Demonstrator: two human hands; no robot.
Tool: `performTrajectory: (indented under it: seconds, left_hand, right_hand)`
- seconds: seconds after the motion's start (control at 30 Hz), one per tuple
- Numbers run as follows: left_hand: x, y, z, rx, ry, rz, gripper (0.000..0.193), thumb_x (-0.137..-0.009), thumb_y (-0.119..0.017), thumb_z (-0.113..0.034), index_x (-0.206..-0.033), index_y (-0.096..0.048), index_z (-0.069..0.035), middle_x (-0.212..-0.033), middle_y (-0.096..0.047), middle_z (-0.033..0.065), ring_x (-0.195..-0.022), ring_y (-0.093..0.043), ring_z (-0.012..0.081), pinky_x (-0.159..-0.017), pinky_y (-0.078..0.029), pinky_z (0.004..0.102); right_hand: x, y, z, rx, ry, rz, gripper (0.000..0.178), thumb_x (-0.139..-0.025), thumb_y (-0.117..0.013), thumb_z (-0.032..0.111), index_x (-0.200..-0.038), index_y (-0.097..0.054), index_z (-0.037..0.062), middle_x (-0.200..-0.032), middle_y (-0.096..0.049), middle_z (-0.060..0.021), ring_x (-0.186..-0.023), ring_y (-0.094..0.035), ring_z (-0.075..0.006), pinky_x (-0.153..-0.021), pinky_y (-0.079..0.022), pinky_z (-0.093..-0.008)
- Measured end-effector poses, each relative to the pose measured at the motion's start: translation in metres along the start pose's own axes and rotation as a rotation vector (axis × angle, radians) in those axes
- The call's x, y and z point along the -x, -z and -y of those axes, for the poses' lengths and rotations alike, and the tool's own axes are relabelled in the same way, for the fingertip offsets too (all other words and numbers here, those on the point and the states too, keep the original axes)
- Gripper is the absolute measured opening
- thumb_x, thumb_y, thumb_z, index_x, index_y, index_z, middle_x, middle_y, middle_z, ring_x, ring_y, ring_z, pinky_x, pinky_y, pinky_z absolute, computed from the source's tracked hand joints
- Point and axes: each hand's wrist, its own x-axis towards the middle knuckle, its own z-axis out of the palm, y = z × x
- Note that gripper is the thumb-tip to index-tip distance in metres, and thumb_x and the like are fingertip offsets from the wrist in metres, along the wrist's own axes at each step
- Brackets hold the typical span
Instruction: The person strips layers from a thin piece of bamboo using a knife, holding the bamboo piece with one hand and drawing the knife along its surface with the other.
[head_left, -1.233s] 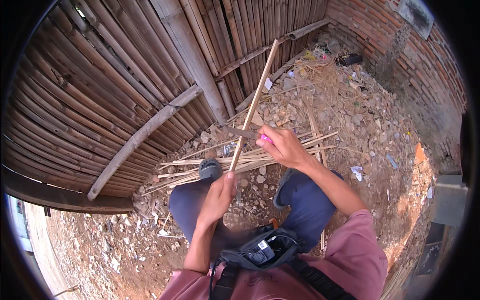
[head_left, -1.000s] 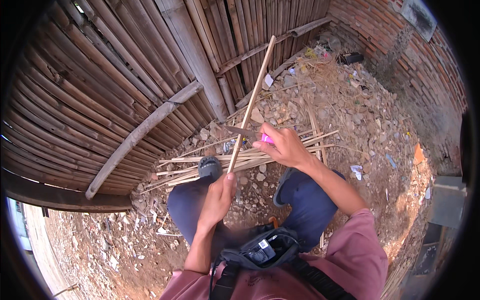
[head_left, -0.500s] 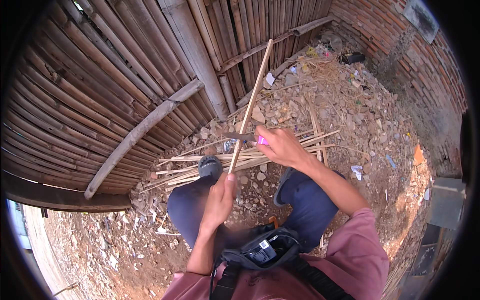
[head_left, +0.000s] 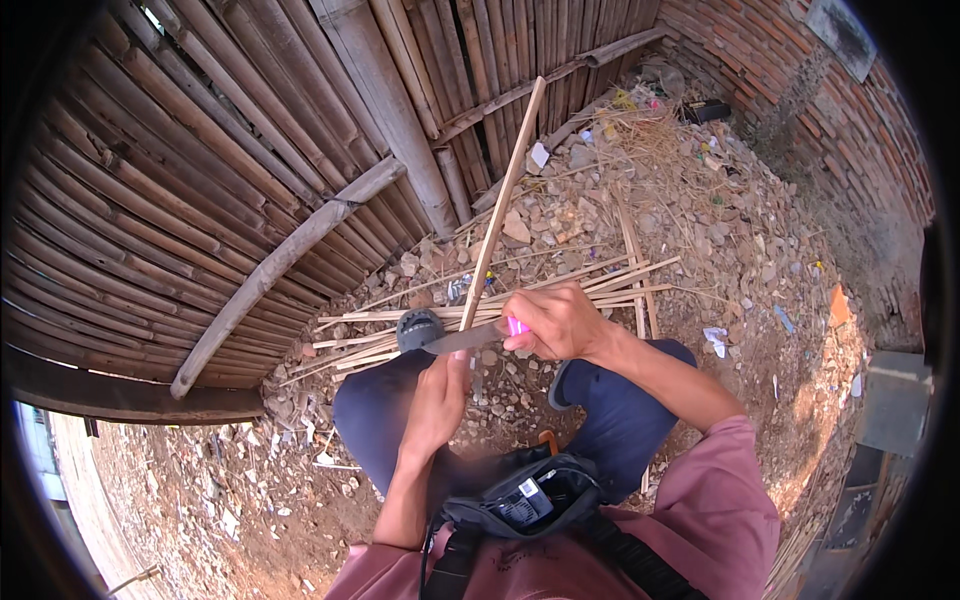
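The left grip [head_left: 437, 398] was curled tight; the right grip [head_left: 558, 322] (clenched too) stood ahead and rightward, its forearm [head_left: 657, 377] angled inward.

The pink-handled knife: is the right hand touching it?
Touching. The head view shows the right hand closed around the pink handle of the knife, with no gap between them.

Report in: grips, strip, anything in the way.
Left grip closed on lower end of pale strip. Right grip closed on pink-handled knife. Blade across strip, near left thumb. Loose strips on ground below.
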Motion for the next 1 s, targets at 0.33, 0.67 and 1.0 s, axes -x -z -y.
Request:
performTrajectory:
  seconds: [0.33,0.67,1.0]
  left_hand:
    - [0.000,-0.001,-0.002,-0.049,0.027,-0.008,0.042,-0.119,-0.039,-0.035,-0.110,-0.062,0.000,-0.067,-0.055,0.0095,-0.061,-0.054,0.0224,-0.060,-0.045,0.0415]
    - [0.000,0.000,0.018,-0.151,-0.109,-0.047,0.038,-0.118,-0.042,-0.029,-0.121,-0.065,0.002,-0.067,-0.060,0.0152,-0.059,-0.061,0.0295,-0.061,-0.048,0.0451]
    - [0.001,0.002,-0.001,-0.076,0.008,-0.007,0.035,-0.117,-0.045,-0.027,-0.114,-0.063,0.003,-0.068,-0.060,0.0174,-0.059,-0.061,0.0319,-0.060,-0.046,0.0459]
  right_hand:
    - [0.002,-0.014,-0.020,0.131,-0.309,0.067,0.041,-0.109,-0.060,0.046,-0.105,-0.057,0.0056,-0.077,-0.073,-0.0155,-0.060,-0.071,-0.0363,-0.048,-0.051,-0.0468]
    - [-0.003,-0.009,0.000,0.070,0.102,-0.070,0.043,-0.108,-0.060,0.051,-0.097,-0.058,0.0089,-0.067,-0.065,-0.0105,-0.055,-0.069,-0.0325,-0.048,-0.052,-0.0446]
    - [-0.001,-0.010,-0.013,0.220,-0.226,-0.007,0.045,-0.105,-0.066,0.049,-0.099,-0.058,0.0053,-0.077,-0.071,-0.0110,-0.061,-0.072,-0.0323,-0.050,-0.052,-0.0416]
